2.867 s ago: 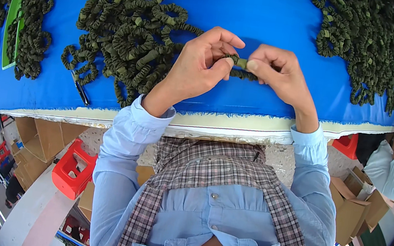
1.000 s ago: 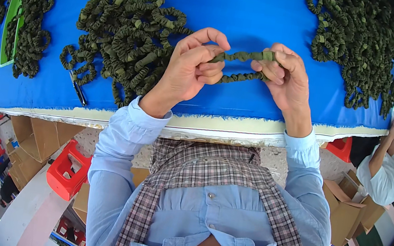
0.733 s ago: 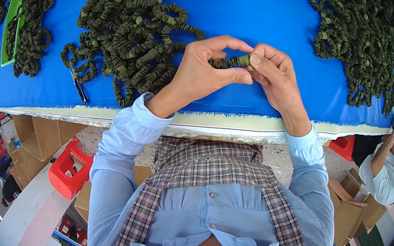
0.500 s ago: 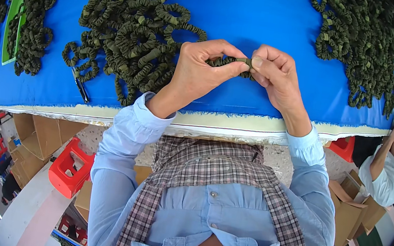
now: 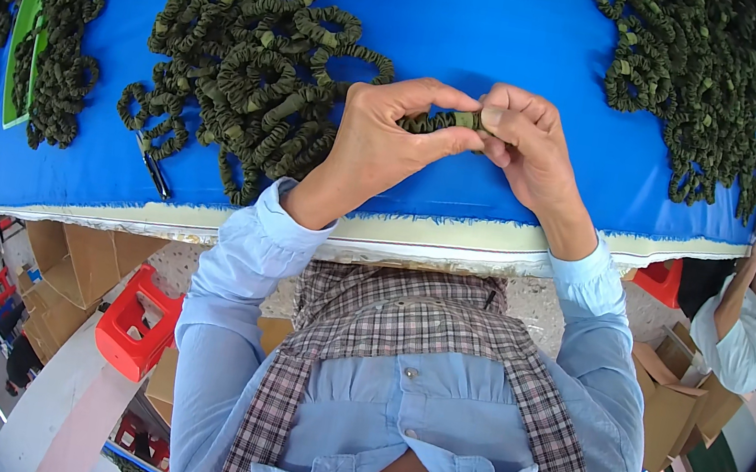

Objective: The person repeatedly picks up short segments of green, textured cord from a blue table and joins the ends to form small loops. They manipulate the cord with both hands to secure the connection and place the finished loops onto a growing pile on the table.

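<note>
Above the blue tabletop, a dark green gathered-fabric scrunchie (image 5: 435,121) is held between my two hands. My left hand (image 5: 375,134) curves around it, thumb below and index finger above, tips at its flat, smooth section. On that section's right end, my right hand (image 5: 537,152) pinches with thumb and fingertips, the other fingers curled in. Part of the scrunchie is hidden behind my fingers. Just left of my left hand lies a loose heap of similar scrunchies (image 5: 260,75).
A bigger scrunchie pile (image 5: 698,88) covers the table's far right. More lie at the left around a green tray (image 5: 23,41). A black pen (image 5: 154,168) rests near the front edge. Below stand a red stool (image 5: 139,323) and cardboard boxes (image 5: 69,265). Another person (image 5: 739,316) sits at right.
My left thumb and index finger have spread slightly apart, showing more of the scrunchie and its flat section. My right hand keeps its pinch, nearly in place.
</note>
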Demonstrator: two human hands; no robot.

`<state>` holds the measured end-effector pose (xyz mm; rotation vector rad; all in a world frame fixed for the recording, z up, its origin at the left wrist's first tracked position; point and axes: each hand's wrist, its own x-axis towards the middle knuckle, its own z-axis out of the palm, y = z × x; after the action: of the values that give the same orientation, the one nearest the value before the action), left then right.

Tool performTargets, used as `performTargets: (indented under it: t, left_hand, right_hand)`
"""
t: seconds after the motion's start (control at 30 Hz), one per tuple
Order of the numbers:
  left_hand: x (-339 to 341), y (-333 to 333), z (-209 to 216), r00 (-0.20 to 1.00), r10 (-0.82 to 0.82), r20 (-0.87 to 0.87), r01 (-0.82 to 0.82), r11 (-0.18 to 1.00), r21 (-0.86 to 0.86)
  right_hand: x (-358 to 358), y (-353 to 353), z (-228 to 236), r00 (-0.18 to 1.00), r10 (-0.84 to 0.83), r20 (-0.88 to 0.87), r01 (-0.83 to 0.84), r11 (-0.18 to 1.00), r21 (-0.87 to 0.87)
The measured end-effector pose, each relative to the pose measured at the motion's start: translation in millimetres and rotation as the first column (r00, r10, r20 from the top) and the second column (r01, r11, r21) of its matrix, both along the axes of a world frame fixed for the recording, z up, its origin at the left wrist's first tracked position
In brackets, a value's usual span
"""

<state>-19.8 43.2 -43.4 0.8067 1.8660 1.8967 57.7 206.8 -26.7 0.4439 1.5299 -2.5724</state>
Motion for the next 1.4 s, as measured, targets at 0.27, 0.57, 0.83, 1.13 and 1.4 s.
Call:
performTargets:
  t: [0.27, 0.57, 0.83, 1.13, 1.4]
  left_hand:
    - [-9, -9, 6, 0.993, 0.036, 0.108, -0.036, 0.999, -0.003]
    - [-15, -14, 16, 0.94, -0.01, 0.34, 0.007, 1.0, 0.011]
    - [-12, -15, 4, 0.964, -0.206, 0.168, 0.214, 0.976, -0.03]
    - [-12, -9, 16, 0.944, -0.165, 0.286, 0.17, 0.985, 0.01]
    - [-4, -2, 12, 0.982, -0.026, 0.189, 0.029, 0.999, -0.014]
  right_hand:
    - [0, 6, -8, 0.983, -0.176, -0.046, 0.171, 0.981, -0.09]
    - [-2, 9, 8, 1.0, 0.007, -0.012, -0.005, 0.977, 0.215]
    - [3, 5, 8, 0.997, 0.04, -0.063, -0.024, 0.971, 0.24]
    - [1, 11, 2, 0.981, -0.186, -0.049, 0.18, 0.978, -0.101]
    - [2, -1, 0, 0.994, -0.071, -0.084, 0.083, 0.984, 0.157]
